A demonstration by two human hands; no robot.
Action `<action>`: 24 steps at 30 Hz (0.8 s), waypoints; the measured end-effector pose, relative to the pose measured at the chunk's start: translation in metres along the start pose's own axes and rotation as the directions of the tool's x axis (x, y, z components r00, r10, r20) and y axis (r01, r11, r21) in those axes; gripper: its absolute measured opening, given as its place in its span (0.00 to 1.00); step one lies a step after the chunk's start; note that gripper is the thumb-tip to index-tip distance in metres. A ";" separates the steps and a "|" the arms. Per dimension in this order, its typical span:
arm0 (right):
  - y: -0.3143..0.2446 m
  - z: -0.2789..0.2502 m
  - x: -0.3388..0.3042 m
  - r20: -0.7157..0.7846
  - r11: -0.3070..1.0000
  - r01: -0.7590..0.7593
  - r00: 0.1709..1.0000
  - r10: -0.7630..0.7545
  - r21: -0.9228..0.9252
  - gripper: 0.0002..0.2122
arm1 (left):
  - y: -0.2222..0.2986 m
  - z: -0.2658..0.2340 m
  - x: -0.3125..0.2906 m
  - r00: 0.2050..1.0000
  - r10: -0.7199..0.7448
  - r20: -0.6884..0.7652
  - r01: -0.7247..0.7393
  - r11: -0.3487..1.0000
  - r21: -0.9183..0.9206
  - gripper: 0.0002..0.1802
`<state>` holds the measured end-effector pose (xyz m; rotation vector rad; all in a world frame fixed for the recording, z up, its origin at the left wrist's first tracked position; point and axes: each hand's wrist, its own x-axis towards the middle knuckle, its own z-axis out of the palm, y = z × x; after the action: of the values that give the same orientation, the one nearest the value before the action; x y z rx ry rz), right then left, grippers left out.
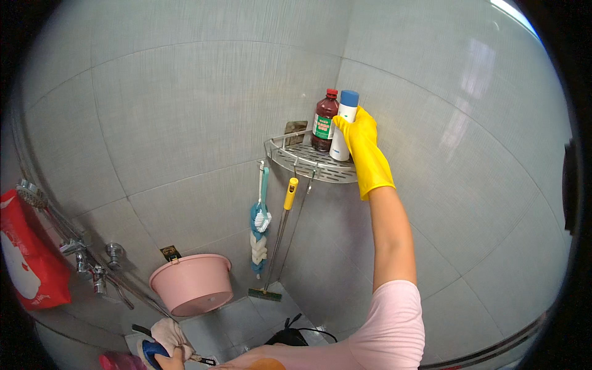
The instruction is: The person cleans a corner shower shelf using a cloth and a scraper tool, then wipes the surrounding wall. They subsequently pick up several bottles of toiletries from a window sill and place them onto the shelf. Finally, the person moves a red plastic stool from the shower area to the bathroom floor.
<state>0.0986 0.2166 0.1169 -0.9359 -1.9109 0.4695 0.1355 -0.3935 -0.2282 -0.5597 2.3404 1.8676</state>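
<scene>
My right hand [359, 132], in a long yellow rubber glove, is raised to the metal corner shelf [308, 166]. Its fingers are wrapped round a white bottle with a blue cap [341, 139], which tilts slightly at the shelf. Just left of it stands a dark red bottle [325, 120] with a red cap and green label. Low at the left, my bare left hand [173, 359] is closed round a bunched beige cloth [169, 334]. Against that hand is a blue piece with a pale rim [150, 354]; its kind is unclear, and the fingers are partly hidden.
Below the shelf hang a teal-handled brush [263, 200] and a yellow-handled broom [290, 194]. A pink basin [192, 283] hangs on the left wall. Further left are a shower head [31, 193], metal taps [98, 277] and a red bag [31, 259]. Tiled walls meet behind the shelf.
</scene>
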 end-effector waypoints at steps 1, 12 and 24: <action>0.000 0.002 0.000 -0.025 1.000 0.001 1.000 -0.002 -0.028 0.22 | -0.002 0.002 0.001 1.000 -0.019 0.002 0.019 1.000 -0.015 0.41; 0.006 0.004 -0.026 -0.044 0.966 0.057 0.997 -0.071 -0.252 0.40 | -0.022 0.016 0.001 0.992 0.112 -0.059 -0.111 0.994 0.008 0.40; -0.076 -0.022 -0.221 -0.091 0.564 0.381 0.876 -0.473 0.733 0.15 | -0.013 -0.047 -0.038 0.989 -0.012 -0.147 0.023 0.997 0.071 0.24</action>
<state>0.1486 -0.0025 0.0504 0.1134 -1.7159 0.9165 0.1824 -0.4326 -0.2168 -0.7298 2.4733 1.7830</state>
